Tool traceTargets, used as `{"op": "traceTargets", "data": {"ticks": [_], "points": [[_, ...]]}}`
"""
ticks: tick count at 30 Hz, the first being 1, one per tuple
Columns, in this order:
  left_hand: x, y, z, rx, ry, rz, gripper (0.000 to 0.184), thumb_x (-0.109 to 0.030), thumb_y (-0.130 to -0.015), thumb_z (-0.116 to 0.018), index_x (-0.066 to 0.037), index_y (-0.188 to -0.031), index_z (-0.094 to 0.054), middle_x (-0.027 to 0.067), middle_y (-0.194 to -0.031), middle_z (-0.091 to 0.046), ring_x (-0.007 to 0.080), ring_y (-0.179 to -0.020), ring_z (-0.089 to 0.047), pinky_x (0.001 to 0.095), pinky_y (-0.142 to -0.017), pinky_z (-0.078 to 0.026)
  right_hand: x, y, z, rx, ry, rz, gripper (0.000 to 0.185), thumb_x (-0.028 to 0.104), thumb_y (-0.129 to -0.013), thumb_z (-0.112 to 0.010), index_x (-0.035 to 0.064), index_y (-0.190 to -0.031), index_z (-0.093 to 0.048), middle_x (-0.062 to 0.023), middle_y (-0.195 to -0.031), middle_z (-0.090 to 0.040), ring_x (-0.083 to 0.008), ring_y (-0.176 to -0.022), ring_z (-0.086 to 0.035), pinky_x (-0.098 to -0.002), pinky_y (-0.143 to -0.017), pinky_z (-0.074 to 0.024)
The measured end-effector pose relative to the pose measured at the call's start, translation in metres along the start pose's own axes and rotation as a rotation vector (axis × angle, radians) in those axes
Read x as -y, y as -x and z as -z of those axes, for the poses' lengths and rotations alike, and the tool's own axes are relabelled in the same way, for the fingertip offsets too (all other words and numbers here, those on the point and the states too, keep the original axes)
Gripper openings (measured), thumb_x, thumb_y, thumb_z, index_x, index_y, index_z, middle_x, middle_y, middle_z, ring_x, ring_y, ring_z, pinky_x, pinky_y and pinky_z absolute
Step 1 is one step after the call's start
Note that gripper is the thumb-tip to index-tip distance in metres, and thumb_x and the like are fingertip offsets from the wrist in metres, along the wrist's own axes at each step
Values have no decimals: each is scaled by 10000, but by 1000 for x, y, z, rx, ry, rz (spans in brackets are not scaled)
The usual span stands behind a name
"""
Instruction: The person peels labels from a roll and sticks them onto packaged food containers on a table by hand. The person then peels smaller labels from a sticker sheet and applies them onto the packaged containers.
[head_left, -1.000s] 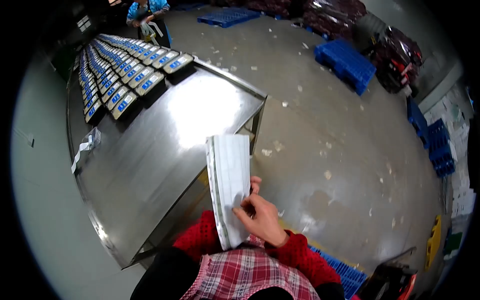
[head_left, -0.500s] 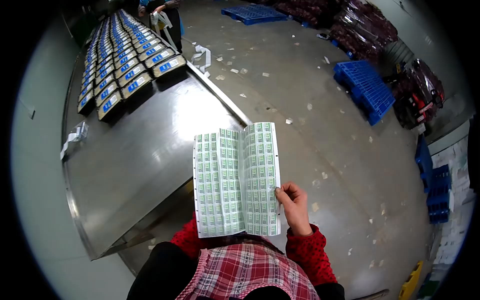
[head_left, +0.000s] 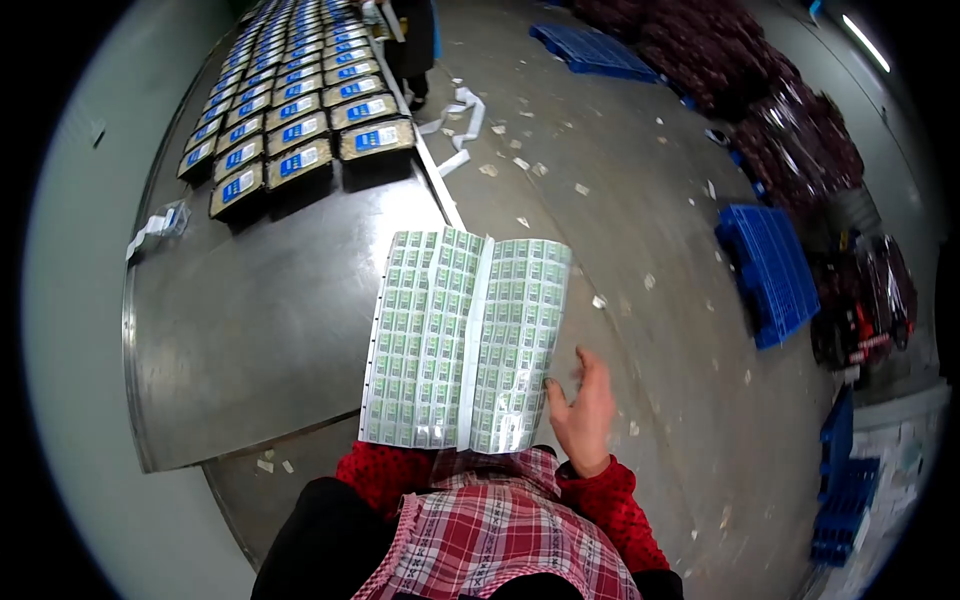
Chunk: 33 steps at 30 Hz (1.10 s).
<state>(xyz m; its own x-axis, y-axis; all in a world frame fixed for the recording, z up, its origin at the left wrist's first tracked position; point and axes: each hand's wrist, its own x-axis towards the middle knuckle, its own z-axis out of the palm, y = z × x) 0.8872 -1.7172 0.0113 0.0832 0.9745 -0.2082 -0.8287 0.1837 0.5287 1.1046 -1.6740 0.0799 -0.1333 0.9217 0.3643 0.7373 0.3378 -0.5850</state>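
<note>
Creased sheets of small green-and-white labels are held up in front of my apron, with a pale fold running down between the left and right parts. My right hand is beside their right edge with thumb and fingers apart; the thumb tip is at the edge, and I cannot tell whether it touches. Behind the sheets my left hand is hidden. Only its red sleeve shows, below their lower left corner.
A metal table bears rows of black trays with blue-and-white labels. A crumpled clear wrapper lies at its left edge. Blue pallets, dark red sacks and paper scraps are on the floor. A person stands beyond the table.
My right hand has let go of the sheets' right edge and its fingers have spread. The sheets have tilted and shifted slightly left in view. My view has turned.
</note>
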Motion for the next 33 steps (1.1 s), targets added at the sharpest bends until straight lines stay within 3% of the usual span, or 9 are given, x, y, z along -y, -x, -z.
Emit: {"op": "traceTargets", "data": {"ticks": [1,3,7,9,17,21,23,30,33], "points": [[-4,2,4,-32,8,-32,738,-479,-914,-564,73,-1373,-398,161,-1191,-525,237,-1097,-526,335,-934,-450,13,-20,0,13,-12,30,292,37,-827,-688,-19,-1102,-608,-152,-997,-641,-229,-845,-624,-336,-704,-494],[-12,9,13,-98,28,-99,748,-488,-910,-564,72,-1376,-395,162,-1199,-523,239,-1104,-523,339,-940,-447,35,-53,-9,-55,176,588,414,89,-781,-721,-21,-1162,-603,-202,-1140,-601,-305,-987,-595,-376,-779,-489],[-23,23,27,-234,71,-232,770,-506,-903,-565,70,-1382,-390,166,-1216,-518,245,-1119,-517,348,-952,-441,79,-86,-63,283,-96,749,441,203,-789,-752,-2,-1155,-617,-185,-1106,-636,-293,-916,-637,-376,-745,-510],[-25,26,33,-292,96,-298,780,-516,-899,-566,69,-1385,-387,167,-1225,-515,248,-1126,-514,353,-958,-438,82,-98,-94,735,-56,425,509,317,-784,-766,1,-1158,-626,-169,-1060,-662,-301,-819,-663,-392,-698,-530],[-17,-17,23,-494,206,-529,823,-552,-885,-568,64,-1397,-377,174,-1259,-505,259,-1156,-502,371,-982,-426,64,-166,-153,995,-302,491,637,450,-773,-777,-22,-1172,-623,-186,-1035,-648,-312,-858,-657,-394,-731,-534],[-21,-100,4,-520,237,-574,845,-570,-878,-569,61,-1403,-372,177,-1275,-500,264,-1171,-496,380,-994,-420,14,-223,-172,955,-404,492,511,414,-792,-750,18,-1098,-647,-151,-965,-654,-316,-796,-658,-414,-676,-522],[-25,-154,-6,-514,252,-594,855,-579,-874,-569,60,-1406,-369,179,-1284,-497,267,-1178,-493,384,-999,-417,-14,-266,-175,951,-532,380,350,209,-811,-766,-26,-1047,-658,-135,-863,-660,-200,-687,-628,-315,-628,-509],[-54,-323,-57,-442,314,-655,893,-611,-862,-571,56,-1417,-360,184,-1314,-489,277,-1204,-483,400,-1020,-407,-79,-389,-173,765,-557,431,153,91,-820,-723,-14,-916,-670,-123,-762,-644,-204,-629,-618,-315,-588,-491],[-72,-365,-69,-427,335,-685,909,-624,-857,-571,54,-1421,-356,187,-1326,-485,281,-1215,-478,407,-1029,-402,-82,-431,-178,509,-565,576,138,66,-763,-747,12,-867,-673,-152,-1025,-635,-301,-862,-616,-389,-740,-492]]}}
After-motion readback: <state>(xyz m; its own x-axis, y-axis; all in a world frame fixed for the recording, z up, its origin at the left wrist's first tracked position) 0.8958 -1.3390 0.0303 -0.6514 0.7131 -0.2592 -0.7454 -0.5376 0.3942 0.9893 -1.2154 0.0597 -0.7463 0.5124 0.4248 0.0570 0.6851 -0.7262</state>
